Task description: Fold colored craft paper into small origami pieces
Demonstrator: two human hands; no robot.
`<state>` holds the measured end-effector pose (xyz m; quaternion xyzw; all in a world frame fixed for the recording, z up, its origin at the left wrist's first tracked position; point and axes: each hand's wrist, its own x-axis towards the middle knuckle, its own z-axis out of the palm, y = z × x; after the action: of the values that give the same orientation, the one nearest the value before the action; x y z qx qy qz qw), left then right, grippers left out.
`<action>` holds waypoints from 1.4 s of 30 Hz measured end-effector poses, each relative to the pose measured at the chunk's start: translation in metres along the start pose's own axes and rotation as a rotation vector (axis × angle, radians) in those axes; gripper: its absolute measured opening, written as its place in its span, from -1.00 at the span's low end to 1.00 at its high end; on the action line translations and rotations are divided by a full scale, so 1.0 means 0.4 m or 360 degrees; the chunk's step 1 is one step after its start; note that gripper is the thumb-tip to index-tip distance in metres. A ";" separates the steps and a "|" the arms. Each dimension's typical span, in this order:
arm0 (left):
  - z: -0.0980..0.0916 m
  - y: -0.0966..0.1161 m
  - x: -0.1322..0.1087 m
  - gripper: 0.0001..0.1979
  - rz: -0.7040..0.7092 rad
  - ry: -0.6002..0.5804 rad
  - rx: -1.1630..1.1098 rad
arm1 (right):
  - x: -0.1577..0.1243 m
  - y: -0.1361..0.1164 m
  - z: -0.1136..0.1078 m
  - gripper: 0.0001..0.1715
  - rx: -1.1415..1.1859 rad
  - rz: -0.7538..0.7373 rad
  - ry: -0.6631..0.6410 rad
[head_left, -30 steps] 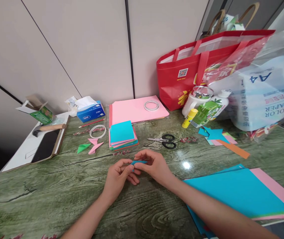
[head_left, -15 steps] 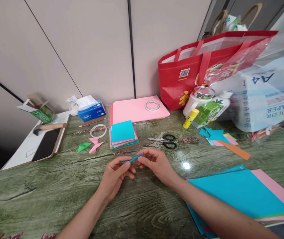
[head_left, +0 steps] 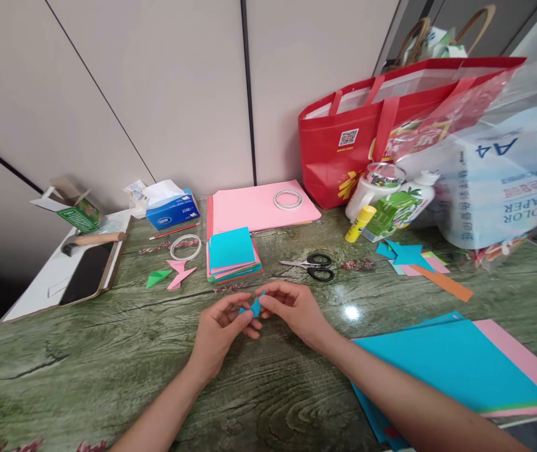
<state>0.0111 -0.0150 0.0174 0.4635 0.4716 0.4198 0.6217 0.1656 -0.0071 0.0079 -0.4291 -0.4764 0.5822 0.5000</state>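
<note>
Between my two hands is a small piece of folded blue paper (head_left: 255, 307), held just above the table. My left hand (head_left: 223, 326) pinches its left side between thumb and fingers. On the other side, the thumb and index finger of my right hand (head_left: 294, 311) grip the right end. Fingers cover part of the paper. Beyond my hands sits a stack of square coloured paper (head_left: 232, 249) with blue on top. Black-handled scissors (head_left: 314, 265) lie to its right. Folded pink paper (head_left: 181, 274) and a folded green piece (head_left: 157, 278) rest to its left.
Large coloured sheets (head_left: 447, 364) lie under my right forearm. Paper scraps (head_left: 409, 254), a glue stick (head_left: 360, 225) and a red bag (head_left: 329, 157) stand at the right. Pink sheets (head_left: 249, 207) and a tissue box (head_left: 174, 211) are at the back; a hammer (head_left: 93, 239) lies left.
The blue paper has turned between my fingers, from a narrow strip edge to a wider, angled face. Both hands stay in nearly the same place, fingers shifted slightly.
</note>
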 end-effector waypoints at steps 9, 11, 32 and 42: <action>0.008 -0.020 -0.008 -0.75 -0.0262 -0.0405 0.0229 | 0.008 0.022 -0.006 -0.73 -0.0074 -0.0067 0.0077; 0.008 -0.023 -0.009 -0.74 -0.0278 -0.0471 0.0252 | 0.007 0.024 -0.007 -0.72 -0.0086 -0.0075 0.0088; -0.014 -0.009 0.006 -0.82 0.0203 0.0077 -0.0033 | 0.051 0.008 -0.119 -0.51 -0.2500 -0.0040 0.0396; -0.022 -0.008 0.012 -0.80 0.0351 0.0128 -0.0034 | 0.037 0.011 -0.099 -0.62 -0.2404 -0.0168 0.0378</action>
<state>0.0038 -0.0094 0.0122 0.4887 0.4379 0.5089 0.5572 0.2017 0.0123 -0.0040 -0.6907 -0.7079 0.0239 0.1457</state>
